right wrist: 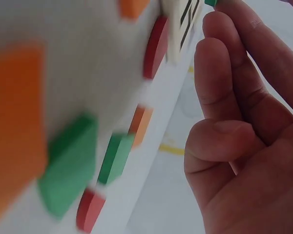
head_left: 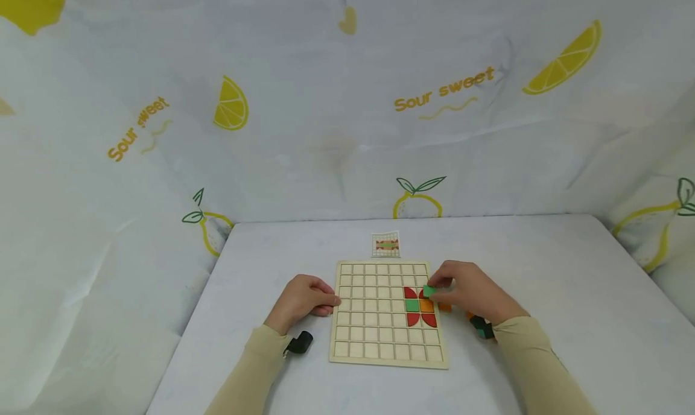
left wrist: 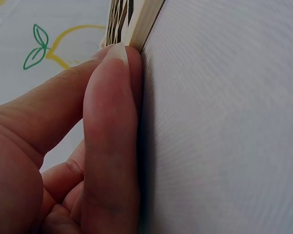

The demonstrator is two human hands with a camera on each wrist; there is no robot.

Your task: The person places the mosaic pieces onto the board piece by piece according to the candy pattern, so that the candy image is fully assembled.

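Lemon-print sheeting [head_left: 309, 186] backs a white worktop [head_left: 277, 246] where two hands meet a grid board [head_left: 364, 318].
Pinched between the right hand's [head_left: 469, 288] thumb and fingers, a green block [head_left: 429, 291] sits at their tips, over the board's right edge, beside placed red pieces [head_left: 428, 320]; its green face points up and looks nearly square, so a long axis cannot be told. At the opposite edge, the left hand [head_left: 304, 294] pinches the board, whose columns run away from the person.

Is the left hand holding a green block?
No, the right hand pinches a green block while the left hand holds the edge of the board.
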